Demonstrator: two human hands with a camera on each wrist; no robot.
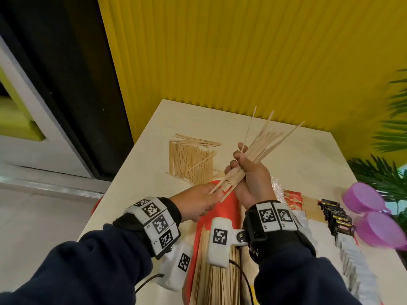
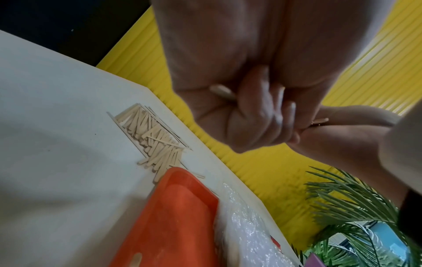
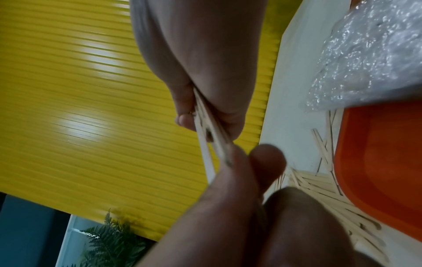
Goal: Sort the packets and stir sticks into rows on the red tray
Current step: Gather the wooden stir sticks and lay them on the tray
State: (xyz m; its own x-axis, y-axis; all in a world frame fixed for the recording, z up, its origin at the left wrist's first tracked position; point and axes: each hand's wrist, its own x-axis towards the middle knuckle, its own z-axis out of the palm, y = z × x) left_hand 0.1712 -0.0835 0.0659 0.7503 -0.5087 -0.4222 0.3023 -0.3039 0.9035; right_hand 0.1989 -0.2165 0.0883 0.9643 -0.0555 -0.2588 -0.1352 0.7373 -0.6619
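Note:
My right hand (image 1: 244, 166) grips a splayed bundle of long thin wooden stir sticks (image 1: 264, 139) above the table, their tips fanning up and right. My left hand (image 1: 211, 194) pinches the lower ends of that bundle, just over the red tray (image 1: 226, 208). In the right wrist view the bundle (image 3: 210, 137) runs from my right hand (image 3: 205, 117) down into the left hand's fingers (image 3: 251, 162). A row of long sticks (image 1: 218, 278) lies on the tray's near part. Red packets (image 1: 293, 199), dark packets (image 1: 334, 214) and white packets (image 1: 352, 260) lie in rows to the right.
A loose pile of short flat wooden sticks (image 1: 191, 161) lies on the table beyond the tray. Crinkled clear plastic (image 1: 277, 188) sits by the tray's far right corner. Two purple lidded tubs (image 1: 361, 199) stand at the right edge, by a green plant (image 1: 385, 172). A yellow ribbed wall backs the table.

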